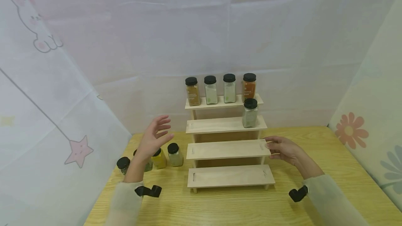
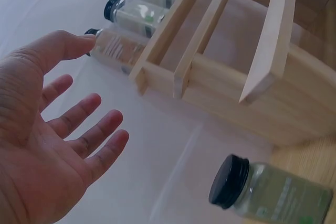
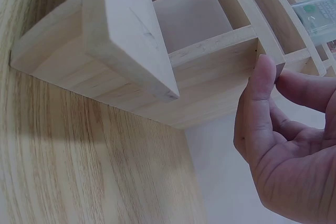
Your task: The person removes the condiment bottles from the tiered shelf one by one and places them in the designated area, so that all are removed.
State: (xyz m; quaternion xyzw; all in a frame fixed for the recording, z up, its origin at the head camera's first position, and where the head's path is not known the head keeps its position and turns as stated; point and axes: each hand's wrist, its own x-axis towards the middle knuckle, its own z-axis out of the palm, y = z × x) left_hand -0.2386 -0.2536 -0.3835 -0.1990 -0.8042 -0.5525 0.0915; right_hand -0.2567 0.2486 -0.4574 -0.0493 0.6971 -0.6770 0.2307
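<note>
A stepped wooden shelf rack (image 1: pixel 227 150) with tiers rising toward the back stands on the table. My right hand (image 1: pixel 284 150) is at the right end of its second tier from the bottom. In the right wrist view, thumb and forefinger (image 3: pixel 261 80) pinch that board's corner. My left hand (image 1: pixel 153 141) hovers left of the rack, fingers spread and loosely bent, holding nothing. Below it on the table stand several black-capped spice jars, including a yellow jar (image 1: pixel 159 159) and a pale green jar (image 1: pixel 175 155). Another jar (image 1: pixel 250 116) stands at the right of the second tier from the top.
On the top tier stand an orange-brown jar (image 1: pixel 193 93), two pale jars and a red jar (image 1: pixel 249 87). A pale patterned cloth (image 1: pixel 163 41) hangs behind and beside the wooden table (image 1: pixel 238 206). Each wrist wears a black strap mount.
</note>
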